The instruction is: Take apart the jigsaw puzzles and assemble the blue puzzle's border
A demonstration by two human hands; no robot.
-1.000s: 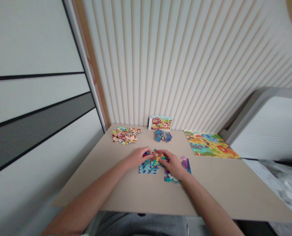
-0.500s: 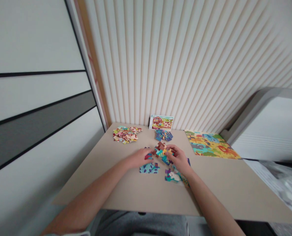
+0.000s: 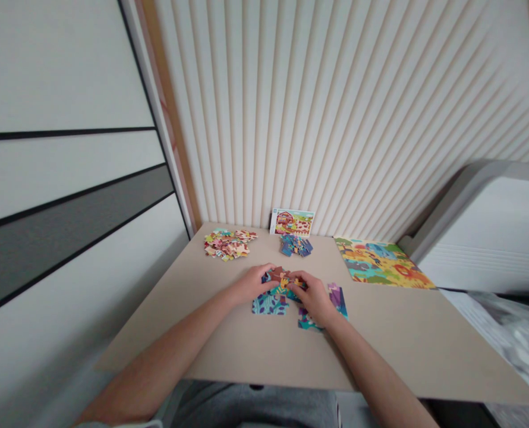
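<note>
Both my hands meet over a joined section of puzzle pieces (image 3: pixel 282 284), brown, yellow and teal, near the middle of the table. My left hand (image 3: pixel 254 283) grips its left side, just above a blue leaf-patterned section (image 3: pixel 268 304) that lies flat. My right hand (image 3: pixel 312 295) has its fingers closed on the right side of the joined section. Under and beside my right wrist lies another section, teal (image 3: pixel 306 321) and purple (image 3: pixel 337 295), partly covered by the hand.
A pile of loose pink and yellow pieces (image 3: pixel 229 244) lies back left. Blue pieces (image 3: pixel 295 245) sit before a small upright farm picture card (image 3: pixel 292 222). A finished animal puzzle (image 3: pixel 383 263) lies at the back right of the table (image 3: pixel 229 351).
The brown-and-yellow section has moved left and down, against the leaf-patterned section. My right hand has moved left with it, uncovering the purple pieces, and my left hand has shifted slightly.
</note>
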